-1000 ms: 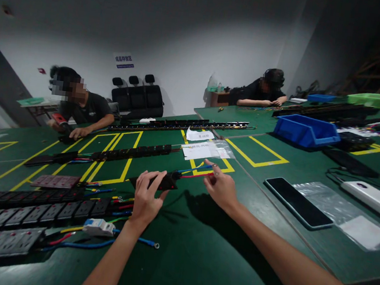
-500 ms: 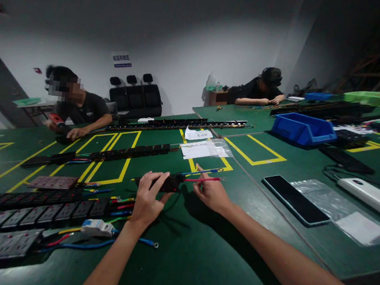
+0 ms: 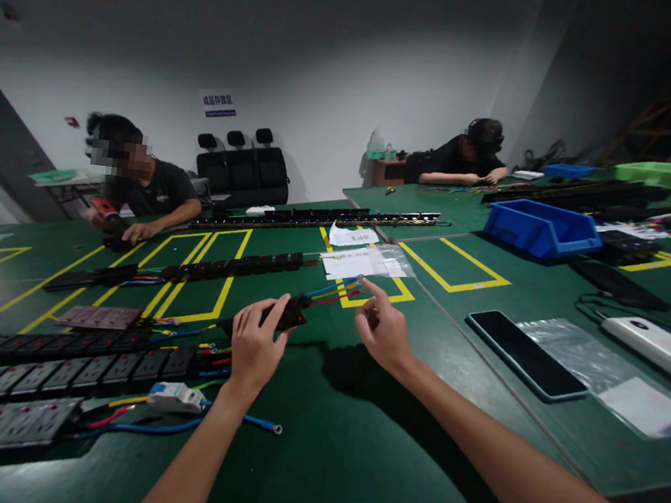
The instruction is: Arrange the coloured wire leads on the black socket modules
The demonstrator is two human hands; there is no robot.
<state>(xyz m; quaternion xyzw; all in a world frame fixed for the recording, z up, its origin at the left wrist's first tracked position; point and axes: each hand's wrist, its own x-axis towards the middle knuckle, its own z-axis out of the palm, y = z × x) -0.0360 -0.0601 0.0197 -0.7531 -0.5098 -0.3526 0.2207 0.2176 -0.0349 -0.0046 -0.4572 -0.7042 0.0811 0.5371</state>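
My left hand point(image 3: 258, 344) is wrapped over a small black socket module point(image 3: 289, 317) held just above the green table. Blue, yellow and red wires point(image 3: 330, 292) come out of its right end and point away to the right. At the tips of the wires, my right hand point(image 3: 384, 331) has its index finger stretched out, close to or touching a ring terminal point(image 3: 360, 280). Its thumb is apart from that finger, the others are curled, and nothing shows gripped there. The fingers of my left hand hide much of the module.
Several black socket strips point(image 3: 3, 415) with wire leads lie at left, beside a white breaker point(image 3: 176, 397). A phone point(image 3: 524, 355), a white power bank point(image 3: 659, 352) and a blue bin point(image 3: 543, 228) are at right. Two co-workers sit across the table; one holds a red tool point(image 3: 111, 214).
My left hand has shifted slightly left and turned the module so its wires point more upward. My right index finger has moved from beside the wires to their tips.
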